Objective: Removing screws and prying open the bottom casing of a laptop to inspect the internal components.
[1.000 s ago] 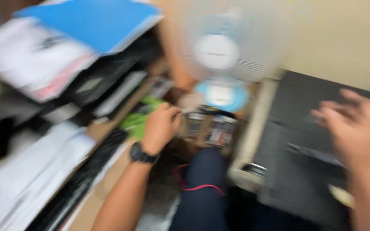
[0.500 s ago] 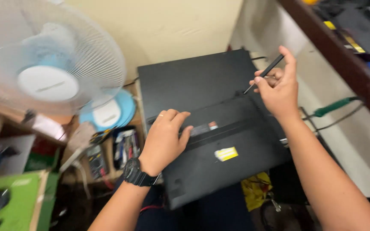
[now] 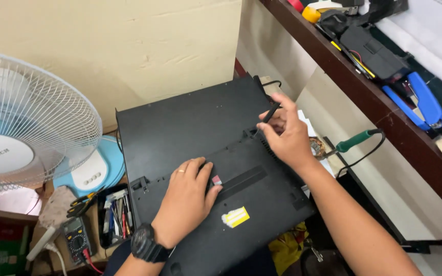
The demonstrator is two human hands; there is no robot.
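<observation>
A flat black laptop (image 3: 195, 122) lies bottom side up across my lap, with a yellow sticker (image 3: 235, 217) near its front edge. My left hand (image 3: 188, 197), with a ring and a black wristwatch, rests flat on the laptop's lower half and presses it down. My right hand (image 3: 285, 134) grips a thin black screwdriver (image 3: 266, 118), whose tip touches the laptop's underside near its right edge.
A white standing fan (image 3: 26, 138) with a blue base is at the left. Below it sit a black tray of small tools (image 3: 114, 214) and a multimeter (image 3: 76, 239). A green-handled soldering iron (image 3: 356, 140) lies at the right. A brown shelf (image 3: 364, 87) holds a blue stapler (image 3: 420, 99).
The view swung from the cluttered left side to the laptop. My left hand settled flat on the laptop and my right hand brought the screwdriver tip down onto its underside.
</observation>
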